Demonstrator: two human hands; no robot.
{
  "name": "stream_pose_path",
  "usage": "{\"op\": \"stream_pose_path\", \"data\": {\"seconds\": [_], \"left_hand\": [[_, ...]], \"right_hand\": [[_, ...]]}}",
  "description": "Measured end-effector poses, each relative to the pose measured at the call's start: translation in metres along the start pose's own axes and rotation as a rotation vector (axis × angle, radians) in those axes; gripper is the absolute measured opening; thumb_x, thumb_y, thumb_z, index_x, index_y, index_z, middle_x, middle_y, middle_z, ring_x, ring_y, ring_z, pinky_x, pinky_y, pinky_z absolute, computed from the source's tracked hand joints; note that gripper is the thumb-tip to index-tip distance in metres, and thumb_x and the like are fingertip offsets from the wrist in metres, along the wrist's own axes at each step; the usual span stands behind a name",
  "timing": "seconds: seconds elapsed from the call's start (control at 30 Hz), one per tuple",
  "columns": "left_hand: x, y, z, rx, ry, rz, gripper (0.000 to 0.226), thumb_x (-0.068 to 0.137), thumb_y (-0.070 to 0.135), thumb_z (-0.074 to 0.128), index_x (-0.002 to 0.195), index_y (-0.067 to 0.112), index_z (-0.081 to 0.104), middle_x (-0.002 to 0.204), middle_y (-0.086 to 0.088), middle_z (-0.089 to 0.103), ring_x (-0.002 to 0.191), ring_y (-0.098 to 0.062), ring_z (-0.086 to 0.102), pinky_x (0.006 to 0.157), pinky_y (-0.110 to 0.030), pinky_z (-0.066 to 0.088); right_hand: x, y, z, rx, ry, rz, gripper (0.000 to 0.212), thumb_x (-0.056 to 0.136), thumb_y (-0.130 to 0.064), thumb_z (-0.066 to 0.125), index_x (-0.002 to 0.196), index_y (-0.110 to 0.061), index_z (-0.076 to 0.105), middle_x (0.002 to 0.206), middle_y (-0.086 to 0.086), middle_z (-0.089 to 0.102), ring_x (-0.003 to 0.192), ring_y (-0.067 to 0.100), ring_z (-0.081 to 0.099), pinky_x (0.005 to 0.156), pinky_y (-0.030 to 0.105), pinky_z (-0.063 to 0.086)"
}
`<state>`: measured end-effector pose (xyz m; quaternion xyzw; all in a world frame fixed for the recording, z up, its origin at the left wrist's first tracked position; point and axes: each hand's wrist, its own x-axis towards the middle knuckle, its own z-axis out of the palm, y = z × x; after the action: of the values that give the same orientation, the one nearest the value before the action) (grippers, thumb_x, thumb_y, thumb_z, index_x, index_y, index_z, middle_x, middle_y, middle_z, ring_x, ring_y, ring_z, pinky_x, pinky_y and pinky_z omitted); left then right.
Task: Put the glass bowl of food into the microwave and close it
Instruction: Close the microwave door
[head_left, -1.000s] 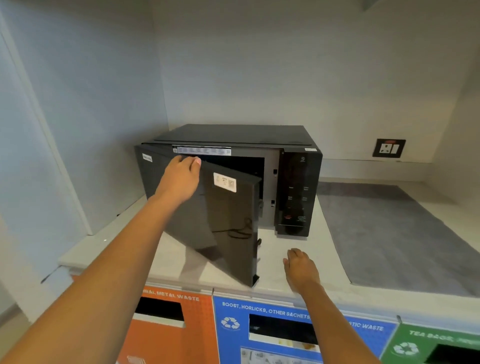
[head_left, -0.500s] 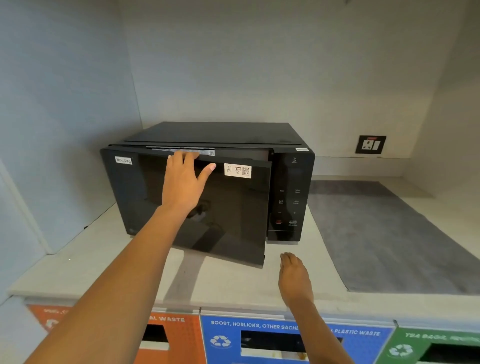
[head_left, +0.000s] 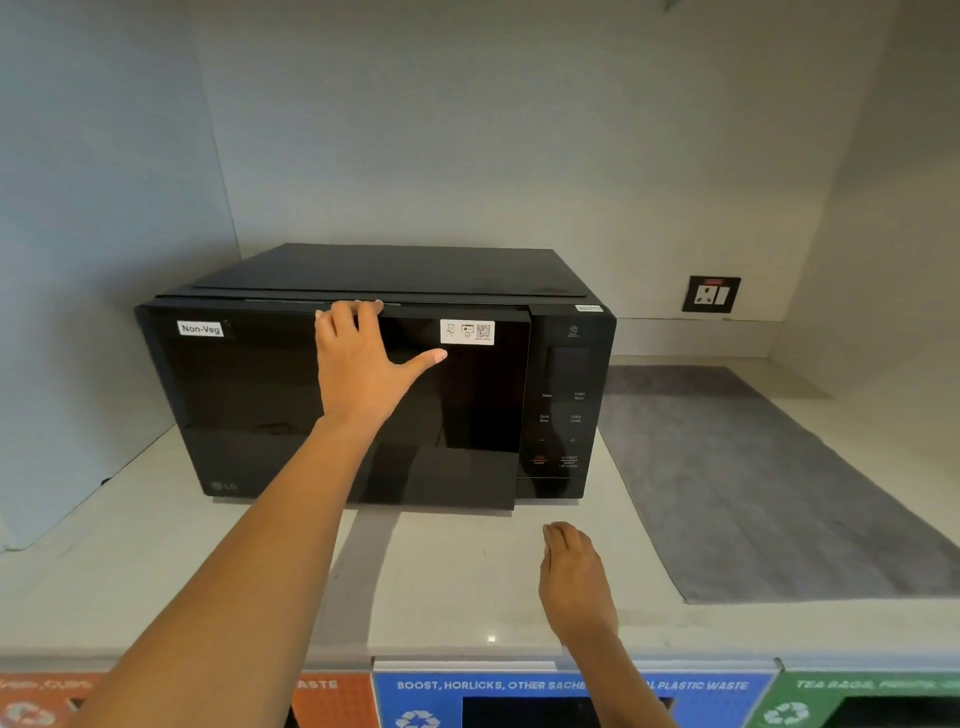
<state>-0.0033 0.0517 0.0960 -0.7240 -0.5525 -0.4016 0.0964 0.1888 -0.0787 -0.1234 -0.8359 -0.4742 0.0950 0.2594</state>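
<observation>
My left hand (head_left: 363, 371) lies flat against the upper part of the microwave door (head_left: 337, 405), palm on the dark glass, fingers (head_left: 345, 314) hooked over the door's top edge and thumb splayed right toward the white QR sticker (head_left: 467, 331). It grips nothing; it is a spread, pressing hand. I judge the high placement gives a firm push toward the latch side without touching the control panel (head_left: 563, 410).

The door is not fully home. Its right edge stands slightly proud of the panel, with a narrow gap showing at the top right corner and along the lower right. Closing is the step in hand and, in my judgement, almost done.

My right hand (head_left: 574, 577) rests palm down on the pale countertop (head_left: 441, 582), near and to the right of the door, fingers loosely together, holding nothing. It appears to be steadying me.

The glass bowl of food is not visible. It is not on the counter, so presumably it is inside the microwave (head_left: 374, 374); the black door glass shows nothing of the cavity, so I cannot confirm it.

A "Non-Veg" label (head_left: 200, 328) sits on the door's far left. A grey mat (head_left: 769, 483) lies bare to the right. Labelled waste bins (head_left: 524, 696) line the near edge; their contents cannot be made out.
</observation>
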Motion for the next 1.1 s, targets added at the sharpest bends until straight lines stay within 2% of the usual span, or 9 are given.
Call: {"op": "stream_pose_path", "data": {"seconds": [0.4, 0.7, 1.1], "left_hand": [[0.002, -0.003, 0.012, 0.019, 0.08, 0.042, 0.09, 0.07, 0.073, 0.057, 0.126, 0.004, 0.053, 0.125, -0.022, 0.055, 0.12, -0.039, 0.048, 0.115, -0.052, 0.028], [0.003, -0.005, 0.016, 0.092, 0.084, 0.069, 0.093, 0.072, 0.077, 0.048, 0.128, 0.003, 0.052, 0.125, -0.022, 0.055, 0.123, -0.038, 0.048, 0.116, -0.052, 0.026], [0.01, -0.002, 0.018, 0.146, 0.006, 0.059, 0.092, 0.075, 0.077, 0.042, 0.133, 0.006, 0.047, 0.133, -0.02, 0.05, 0.128, -0.036, 0.043, 0.118, -0.049, 0.021]], "right_hand": [[-0.002, 0.0, -0.002, 0.035, -0.015, 0.02, 0.051, 0.094, -0.04, 0.04, 0.141, -0.026, 0.024, 0.149, -0.005, 0.03, 0.134, 0.015, 0.036, 0.111, 0.028, 0.03], [-0.003, -0.001, -0.002, 0.029, -0.029, 0.03, 0.053, 0.094, -0.04, 0.04, 0.142, -0.027, 0.023, 0.15, -0.006, 0.029, 0.135, 0.015, 0.034, 0.112, 0.029, 0.029], [-0.003, -0.002, 0.0, -0.02, -0.051, 0.034, 0.054, 0.095, -0.042, 0.036, 0.144, -0.028, 0.018, 0.153, -0.007, 0.022, 0.139, 0.014, 0.028, 0.113, 0.028, 0.024]]}}
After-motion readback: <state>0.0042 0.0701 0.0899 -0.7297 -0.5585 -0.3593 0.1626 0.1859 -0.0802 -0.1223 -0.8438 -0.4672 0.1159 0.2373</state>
